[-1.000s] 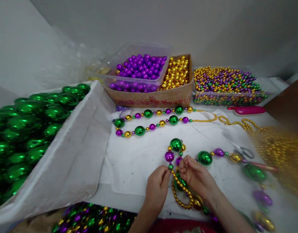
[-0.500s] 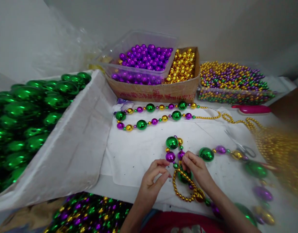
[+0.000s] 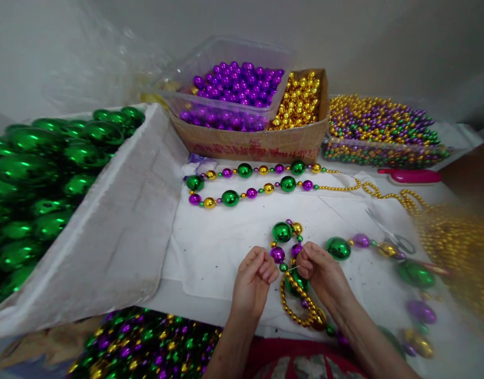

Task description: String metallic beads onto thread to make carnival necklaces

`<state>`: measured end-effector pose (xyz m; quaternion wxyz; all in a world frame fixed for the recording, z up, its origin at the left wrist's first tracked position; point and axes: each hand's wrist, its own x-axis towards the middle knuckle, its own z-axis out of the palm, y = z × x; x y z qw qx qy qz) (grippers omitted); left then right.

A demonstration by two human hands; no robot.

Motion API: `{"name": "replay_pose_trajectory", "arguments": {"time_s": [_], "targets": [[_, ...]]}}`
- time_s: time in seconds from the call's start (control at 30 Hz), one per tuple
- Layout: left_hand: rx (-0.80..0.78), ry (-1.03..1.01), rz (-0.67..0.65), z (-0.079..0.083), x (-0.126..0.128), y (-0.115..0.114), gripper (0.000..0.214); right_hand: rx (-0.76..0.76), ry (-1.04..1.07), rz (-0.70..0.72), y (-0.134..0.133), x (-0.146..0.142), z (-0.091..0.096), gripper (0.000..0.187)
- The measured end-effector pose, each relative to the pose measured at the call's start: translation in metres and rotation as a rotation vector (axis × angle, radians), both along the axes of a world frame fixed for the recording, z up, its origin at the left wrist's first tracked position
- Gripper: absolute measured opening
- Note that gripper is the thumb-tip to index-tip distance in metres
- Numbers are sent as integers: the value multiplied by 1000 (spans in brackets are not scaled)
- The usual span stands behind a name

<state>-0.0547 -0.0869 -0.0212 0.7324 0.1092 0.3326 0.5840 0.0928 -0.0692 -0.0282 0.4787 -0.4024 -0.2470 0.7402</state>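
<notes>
A bead necklace of large green, purple and gold beads lies bunched on the white cloth between my hands. A loop of small gold beads hangs toward me from it. My left hand is closed in a pinch beside a purple bead; what its fingers hold is too fine to see. On the other side my right hand is closed as well, and a thin pale string runs from its fingers toward the small beads. The rest of the strand curves away to the right.
Another necklace lies farther back on the cloth. Behind it stand a cardboard box and a tub of small mixed beads. A bin of green beads is at left. Scissors and a pink-handled tool lie right.
My left hand's fingers have closed from a loose, spread pose. My right hand has turned and shifted slightly right, and a pale string now shows at its fingers.
</notes>
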Motion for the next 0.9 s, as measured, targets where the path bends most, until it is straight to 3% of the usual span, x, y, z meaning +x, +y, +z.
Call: {"name": "replay_pose_trajectory", "arguments": {"time_s": [0.2,0.3,0.43,0.5,0.57,0.67,0.77,0.83,0.9], "targets": [[-4,111,-50,-3,1,2,23,6,-51,61,-1,10,-5,29],[34,294,-222,-1,2,5,18,44,-121,148,2,21,5,27],[153,522,-477,5,6,8,19,298,-390,262,12,31,27,23],[203,599,-517,8,10,9,17,439,-522,292,17,31,35,28],[220,684,-518,10,14,9,16,419,-516,298,20,31,39,30],[203,801,-504,11,16,8,20,341,-588,59,16,31,38,18],[200,854,-506,12,14,7,23,483,-955,-301,4,34,37,23],[205,856,-496,14,11,7,25,594,-1106,-301,-6,37,35,24],[211,853,-486,18,6,9,27,677,-1184,-144,-13,43,29,21]]}}
